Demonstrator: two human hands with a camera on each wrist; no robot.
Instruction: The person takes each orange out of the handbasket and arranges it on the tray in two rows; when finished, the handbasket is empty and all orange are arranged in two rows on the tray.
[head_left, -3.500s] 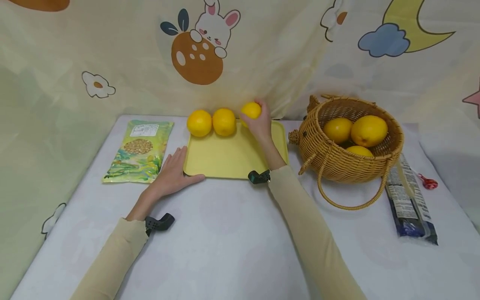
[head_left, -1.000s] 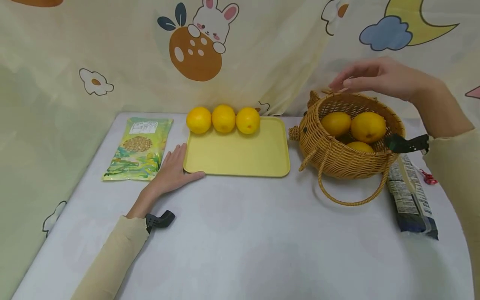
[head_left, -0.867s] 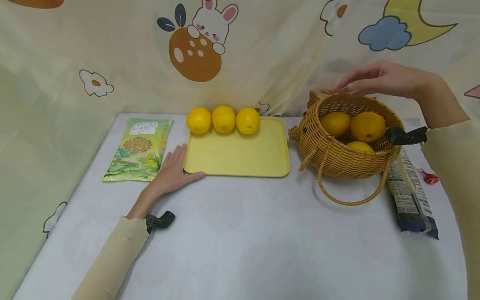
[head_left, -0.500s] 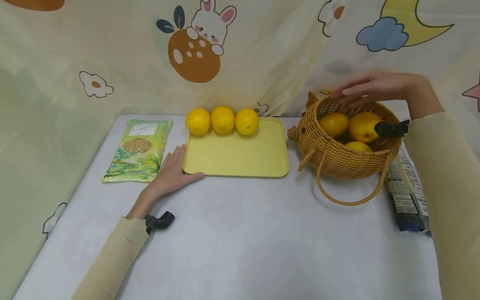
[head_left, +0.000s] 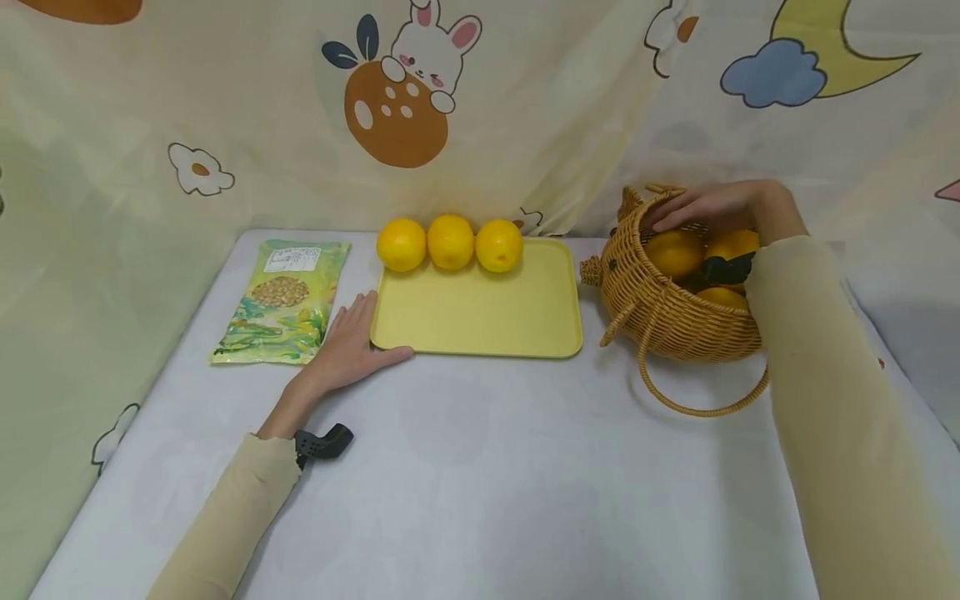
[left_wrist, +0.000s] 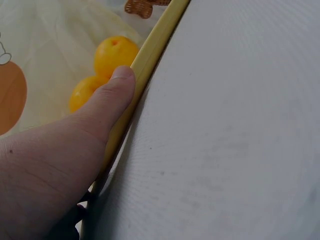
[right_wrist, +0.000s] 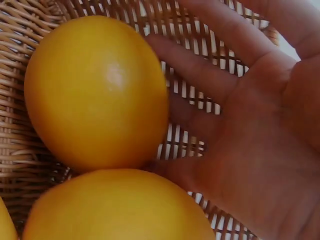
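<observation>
My left hand lies flat at the near left corner of a yellow tray, thumb along the front rim and fingers by the left side. In the left wrist view the thumb touches the rim. Three yellow citrus fruits stand in a row at the tray's back left. My right hand reaches into a pig-shaped wicker basket holding several more. In the right wrist view its spread fingers stretch down beside one citrus fruit, fingertips right at its side; another fruit sits next to it.
A green bag of grains or beans lies left of the tray. The basket's looped handle rests on the white table in front of it. A printed cloth backdrop hangs close behind the table.
My right hand let go of the third fruit on the tray, moved right above the basket, then lowered into it. Its sleeve now covers the dark package on the right. The left hand stayed put.
</observation>
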